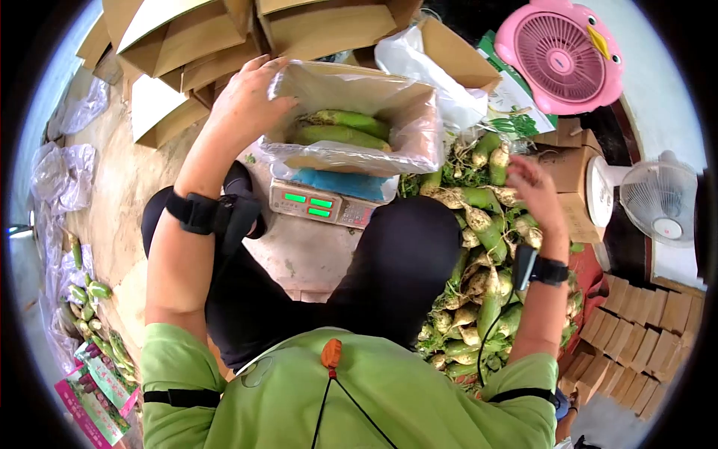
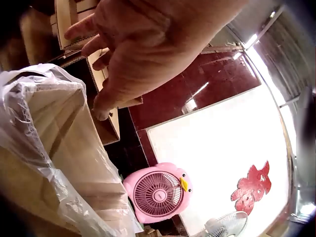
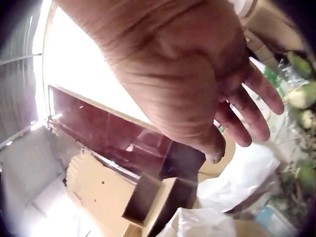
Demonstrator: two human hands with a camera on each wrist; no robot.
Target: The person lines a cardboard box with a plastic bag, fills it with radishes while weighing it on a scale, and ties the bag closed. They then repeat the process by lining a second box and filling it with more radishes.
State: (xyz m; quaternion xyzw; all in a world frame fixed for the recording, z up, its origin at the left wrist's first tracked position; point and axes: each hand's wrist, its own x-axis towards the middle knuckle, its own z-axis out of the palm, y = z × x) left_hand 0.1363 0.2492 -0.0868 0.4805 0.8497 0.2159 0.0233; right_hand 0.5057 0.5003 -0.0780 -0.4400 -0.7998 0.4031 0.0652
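Observation:
A plastic-lined cardboard box sits on a digital scale with lit green displays. Inside it lie green radishes. My left hand is at the box's left rim, fingers loosely spread; in the left wrist view the hand appears beyond the lined rim, holding nothing. Over the upper right of a heap of green radishes is my right hand. In the right wrist view that hand has its fingers extended and apart, with nothing in them.
Several cardboard boxes stand at the upper left. A white plastic bag lies behind the lined box. At the right are a pink fan, a white fan and stacked tan blocks. More radishes lie at the far left.

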